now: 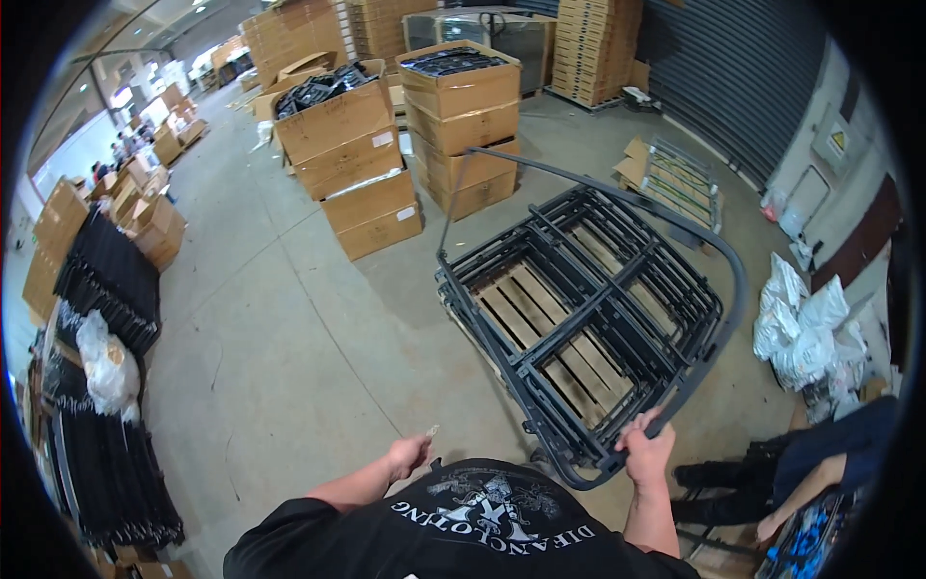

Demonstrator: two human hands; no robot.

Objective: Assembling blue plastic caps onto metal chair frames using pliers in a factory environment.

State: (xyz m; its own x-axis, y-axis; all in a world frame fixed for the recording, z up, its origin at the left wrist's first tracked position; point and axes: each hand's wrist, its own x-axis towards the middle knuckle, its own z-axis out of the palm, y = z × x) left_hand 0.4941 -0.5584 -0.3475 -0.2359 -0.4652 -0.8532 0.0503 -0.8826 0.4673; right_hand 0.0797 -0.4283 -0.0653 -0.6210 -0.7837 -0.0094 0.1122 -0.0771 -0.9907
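Note:
My right hand [646, 446] is wrapped round the near tube of a large black metal frame [738, 280] with rounded corners. This frame sits tilted over a stack of similar black metal frames [569, 323], whose bars cross in the middle. Wooden slats of a pallet [516, 294] show through the stack. To the left, apart from the frames, my left hand [410, 455] is closed, with a tiny pale piece [433, 430] sticking out of its fingers, too small to name.
Tall cardboard boxes [352, 159] full of black parts stand ahead. Black panels [106, 473] are piled along the left. White sacks [805, 318] lie by the right wall. At lower right a co-worker's arm [805, 492] reaches to a box of blue and black parts [805, 540].

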